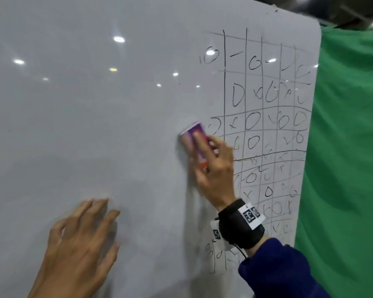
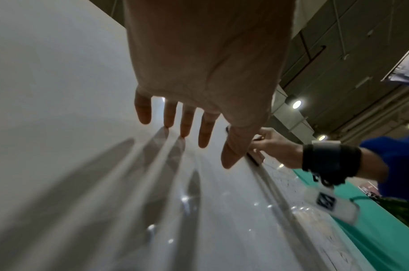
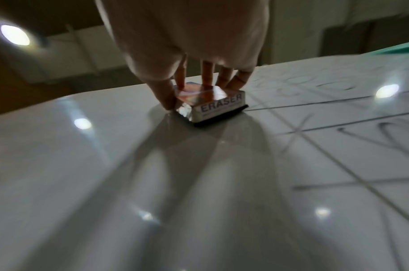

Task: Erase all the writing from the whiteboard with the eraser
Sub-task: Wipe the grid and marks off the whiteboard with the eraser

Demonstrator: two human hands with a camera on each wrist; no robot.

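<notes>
Right hand [image 1: 215,175] fingers [image 3: 208,73] atop eraser [image 3: 212,104]

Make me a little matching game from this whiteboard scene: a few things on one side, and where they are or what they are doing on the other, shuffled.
Things:
1. eraser
2. left hand
3. grid of marks
4. green cloth

Places or states:
A. hangs behind the whiteboard's right edge
B. fingers spread, tips on the bare part of the board
C. gripped by the right hand, flat on the board at the left edge of the writing
D. still covers the board's right side

Pairs: 1-C, 2-B, 3-D, 4-A
</notes>
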